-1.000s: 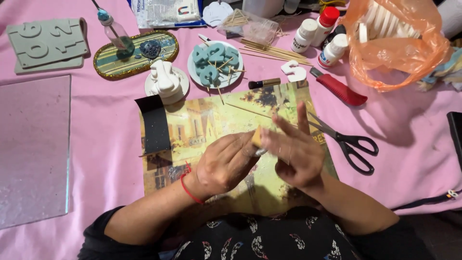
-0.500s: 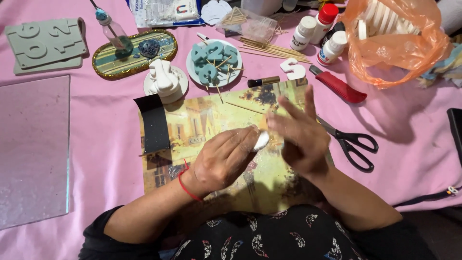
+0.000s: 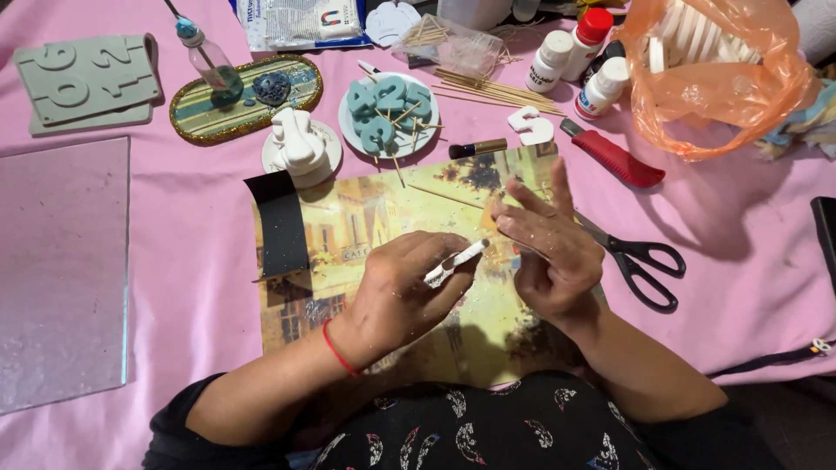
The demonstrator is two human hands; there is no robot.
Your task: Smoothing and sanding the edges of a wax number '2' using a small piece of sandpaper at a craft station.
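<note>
White plaster-like small flat piece (image 3: 455, 262), pinched in the left hand (image 3: 405, 292) over the printed picture mat (image 3: 366, 218) near the tabletop's front edge, might snap or drop if the open, dusty right hand (image 3: 549, 252) presses hard.

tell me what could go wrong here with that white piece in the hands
The small white piece is pinched only in the left hand fingers, so it might slip or snap. The right hand looks dusted with white flecks, which could mark the picture mat. The open scissors lie close beside that hand, a possible snag.
</note>
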